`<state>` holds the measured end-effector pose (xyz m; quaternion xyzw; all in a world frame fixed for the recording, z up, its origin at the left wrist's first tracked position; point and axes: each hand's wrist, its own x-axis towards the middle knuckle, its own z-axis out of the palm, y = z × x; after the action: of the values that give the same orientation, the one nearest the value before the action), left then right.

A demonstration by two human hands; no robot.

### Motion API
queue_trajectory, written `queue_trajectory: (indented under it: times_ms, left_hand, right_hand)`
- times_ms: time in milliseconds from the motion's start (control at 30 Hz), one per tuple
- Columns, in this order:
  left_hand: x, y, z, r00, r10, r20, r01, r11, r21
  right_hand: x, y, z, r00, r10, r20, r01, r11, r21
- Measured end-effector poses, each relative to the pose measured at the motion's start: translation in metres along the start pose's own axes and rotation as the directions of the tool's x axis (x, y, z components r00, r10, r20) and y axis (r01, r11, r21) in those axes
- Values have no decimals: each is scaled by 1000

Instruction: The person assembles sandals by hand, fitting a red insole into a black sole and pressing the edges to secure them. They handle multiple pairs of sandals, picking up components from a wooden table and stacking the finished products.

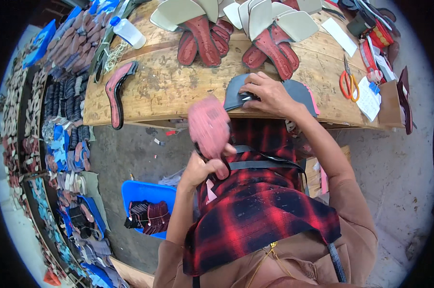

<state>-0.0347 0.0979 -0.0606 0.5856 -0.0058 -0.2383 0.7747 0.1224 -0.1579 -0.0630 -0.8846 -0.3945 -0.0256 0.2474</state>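
Note:
In my left hand (201,165) is a pink sandal insole with a dark edge (209,122), its narrow end gripped between thumb and fingers. It is blurred and tilted, just off the table's front edge. My right hand (267,95) is closed over a dark grey curved shoe upper piece (234,91) at that edge. A small shiny bit shows under its fingers; I cannot tell what it is. More dark grey material with a pink rim (303,96) lies to the right of the hand.
On the wooden table (164,81) lie red insoles with cream uppers (200,38), a single sandal sole (114,93), a bottle (128,32), orange-handled scissors (348,84) and papers (369,98). A blue bin (133,189) stands on the floor. Shelves of footwear parts (73,96) line the left.

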Motion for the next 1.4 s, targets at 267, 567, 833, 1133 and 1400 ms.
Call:
queue_trajectory:
  times_ms: [267, 567, 833, 1133, 1400]
  left_hand:
    - [47, 6, 44, 877, 216, 428, -477, 302, 825]
    - [81, 2, 38, 896, 277, 346, -414, 246, 876]
    - [68, 40, 39, 998, 25, 65, -45, 947, 317]
    - [40, 4, 55, 989, 58, 136, -25, 972, -234]
    - [25, -6, 39, 939, 261, -224, -342, 639, -689]
  right_hand:
    - [13, 32, 4, 997, -50, 56, 43, 991, 124]
    - [5, 11, -27, 874, 172, -454, -14, 944, 331]
    - [-51, -63, -53, 775, -112, -622, 45, 992, -122]
    - [-84, -80, -29, 603, 773, -199, -349, 480, 805]
    - [-78, -85, -15, 555, 827, 86, -169, 10, 986]
